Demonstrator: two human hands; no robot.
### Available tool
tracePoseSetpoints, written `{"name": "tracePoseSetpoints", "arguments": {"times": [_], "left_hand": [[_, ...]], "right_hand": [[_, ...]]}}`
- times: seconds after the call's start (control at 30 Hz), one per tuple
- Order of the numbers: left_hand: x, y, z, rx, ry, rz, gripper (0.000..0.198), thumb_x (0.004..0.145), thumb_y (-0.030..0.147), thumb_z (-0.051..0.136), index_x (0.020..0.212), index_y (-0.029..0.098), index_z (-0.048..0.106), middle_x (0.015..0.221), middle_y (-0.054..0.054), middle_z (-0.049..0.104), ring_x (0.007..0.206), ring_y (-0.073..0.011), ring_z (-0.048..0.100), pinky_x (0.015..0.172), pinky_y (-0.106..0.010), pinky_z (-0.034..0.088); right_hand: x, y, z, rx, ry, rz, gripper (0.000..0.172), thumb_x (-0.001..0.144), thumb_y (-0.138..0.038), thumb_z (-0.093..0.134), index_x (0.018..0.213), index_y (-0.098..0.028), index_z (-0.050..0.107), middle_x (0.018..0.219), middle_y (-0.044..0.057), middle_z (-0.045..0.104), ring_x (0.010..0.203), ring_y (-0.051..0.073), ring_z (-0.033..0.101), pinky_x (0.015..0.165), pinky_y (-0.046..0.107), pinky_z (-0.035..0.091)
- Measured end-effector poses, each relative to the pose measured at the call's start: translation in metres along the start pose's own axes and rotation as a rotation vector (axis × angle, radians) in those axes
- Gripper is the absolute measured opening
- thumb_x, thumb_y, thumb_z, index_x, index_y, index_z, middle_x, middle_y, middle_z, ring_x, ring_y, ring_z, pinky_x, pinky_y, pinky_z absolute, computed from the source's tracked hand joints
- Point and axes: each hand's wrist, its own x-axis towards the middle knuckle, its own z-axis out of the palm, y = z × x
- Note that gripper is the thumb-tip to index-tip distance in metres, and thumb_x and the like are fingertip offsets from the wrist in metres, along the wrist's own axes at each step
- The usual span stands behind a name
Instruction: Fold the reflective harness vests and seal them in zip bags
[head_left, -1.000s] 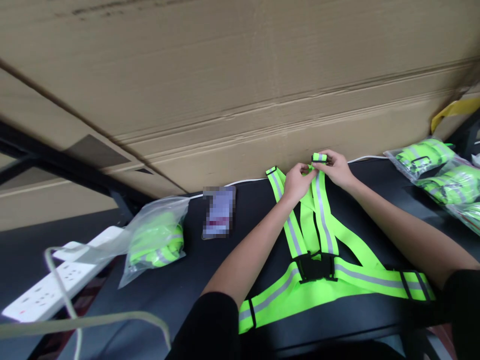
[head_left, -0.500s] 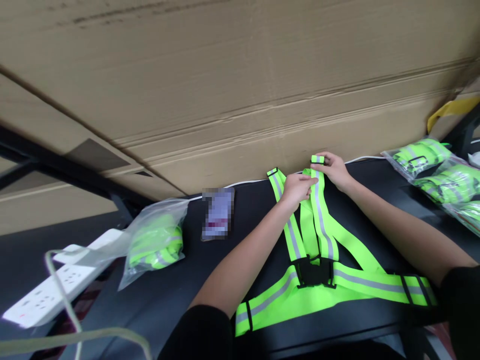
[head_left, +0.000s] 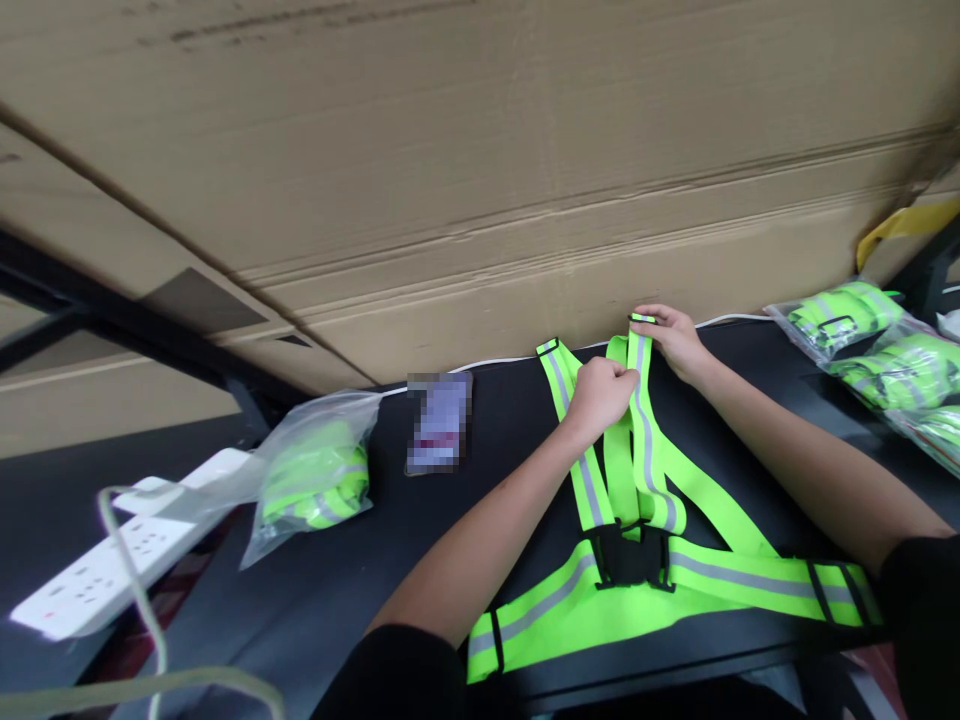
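Observation:
A neon green reflective vest (head_left: 720, 565) of elastic straps with grey stripes lies spread on the black table, its black buckle (head_left: 632, 557) fastened in the middle. My left hand (head_left: 604, 395) is closed on the edge of the right shoulder strap (head_left: 645, 430), partway up. At that strap's top end, my right hand (head_left: 670, 335) pinches the fold beside a black slider (head_left: 643, 320). The left shoulder strap (head_left: 559, 375), with its own slider at the top, lies flat under my left forearm and hand.
A pixelated phone (head_left: 442, 425) lies to the left. Beyond it are a bagged green vest (head_left: 322, 480) and a white power strip (head_left: 127, 555) with a cable. Several bagged vests (head_left: 847, 315) sit at the right. Large cardboard (head_left: 525, 150) stands along the back edge.
My left hand has moved slightly down the right shoulder strap and its fingers have closed more. The strap now bows slack near the buckle, and its top slider has tilted.

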Motion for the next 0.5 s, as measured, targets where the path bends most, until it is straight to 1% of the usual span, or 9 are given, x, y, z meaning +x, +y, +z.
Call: {"name": "tracePoseSetpoints", "arguments": {"times": [0.1, 0.17, 0.27, 0.33, 0.4, 0.43, 0.47, 0.5], "left_hand": [[-0.001, 0.0, 0.001, -0.021, -0.118, -0.063, 0.036, 0.092, 0.025, 0.055, 0.058, 0.021, 0.045, 0.046, 0.005, 0.041, 0.04, -0.0101, 0.042, 0.045, -0.024, 0.032], [-0.002, -0.001, 0.0, -0.008, -0.174, -0.085, 0.036, 0.094, 0.025, 0.052, 0.06, 0.022, 0.041, 0.047, 0.006, 0.04, 0.039, -0.0094, 0.04, 0.043, -0.024, 0.031], [-0.004, -0.004, -0.002, 0.071, -0.21, -0.079, 0.039, 0.096, 0.027, 0.05, 0.059, 0.022, 0.039, 0.047, 0.005, 0.041, 0.038, -0.0086, 0.037, 0.043, -0.024, 0.031], [-0.005, -0.005, -0.004, 0.16, -0.204, -0.053, 0.041, 0.095, 0.031, 0.053, 0.057, 0.021, 0.045, 0.048, 0.003, 0.045, 0.041, -0.0102, 0.042, 0.046, -0.025, 0.035], [-0.008, -0.006, -0.006, 0.274, -0.155, -0.007, 0.039, 0.093, 0.034, 0.057, 0.058, 0.019, 0.053, 0.055, -0.002, 0.053, 0.052, -0.016, 0.055, 0.055, -0.029, 0.043], [-0.01, -0.006, -0.007, 0.331, -0.113, 0.021, 0.034, 0.092, 0.035, 0.059, 0.063, 0.017, 0.059, 0.062, -0.005, 0.059, 0.064, -0.0208, 0.062, 0.063, -0.032, 0.047], [-0.013, -0.007, -0.007, 0.378, -0.067, 0.048, 0.026, 0.091, 0.034, 0.061, 0.072, 0.016, 0.064, 0.074, -0.009, 0.064, 0.081, -0.0263, 0.066, 0.073, -0.036, 0.05], [-0.016, -0.009, -0.008, 0.428, -0.023, 0.086, 0.02, 0.09, 0.033, 0.063, 0.085, 0.015, 0.068, 0.089, -0.012, 0.067, 0.098, -0.0312, 0.065, 0.084, -0.04, 0.05]], "right_hand": [[0.001, 0.005, 0.001, -0.089, -0.018, -0.039, 0.044, 0.065, -0.046, 0.081, 0.1, -0.022, 0.068, 0.1, 0.007, 0.074, 0.094, 0.025, 0.071, 0.087, 0.044, 0.057], [0.002, 0.008, 0.001, -0.174, -0.043, -0.083, 0.042, 0.069, -0.049, 0.076, 0.1, -0.022, 0.067, 0.102, 0.008, 0.074, 0.095, 0.025, 0.07, 0.087, 0.044, 0.056], [0.0, 0.01, 0.0, -0.346, -0.118, -0.163, 0.039, 0.074, -0.05, 0.072, 0.1, -0.021, 0.067, 0.101, 0.01, 0.074, 0.093, 0.027, 0.069, 0.086, 0.046, 0.054], [-0.004, 0.007, -0.001, -0.477, -0.191, -0.226, 0.038, 0.076, -0.049, 0.07, 0.101, -0.02, 0.068, 0.102, 0.011, 0.073, 0.097, 0.03, 0.067, 0.091, 0.051, 0.051], [-0.009, 0.002, 0.0, -0.598, -0.276, -0.293, 0.04, 0.078, -0.049, 0.07, 0.105, -0.02, 0.07, 0.11, 0.014, 0.072, 0.108, 0.035, 0.063, 0.1, 0.057, 0.043], [-0.012, -0.001, 0.0, -0.648, -0.318, -0.323, 0.043, 0.078, -0.051, 0.07, 0.109, -0.02, 0.07, 0.116, 0.015, 0.071, 0.114, 0.037, 0.06, 0.103, 0.059, 0.039], [-0.015, -0.005, 0.001, -0.685, -0.358, -0.346, 0.047, 0.079, -0.053, 0.07, 0.114, -0.02, 0.07, 0.124, 0.016, 0.068, 0.121, 0.039, 0.057, 0.106, 0.06, 0.036], [-0.019, -0.009, 0.001, -0.725, -0.392, -0.37, 0.052, 0.082, -0.055, 0.067, 0.121, -0.021, 0.068, 0.133, 0.016, 0.065, 0.127, 0.04, 0.053, 0.108, 0.061, 0.033]]}}
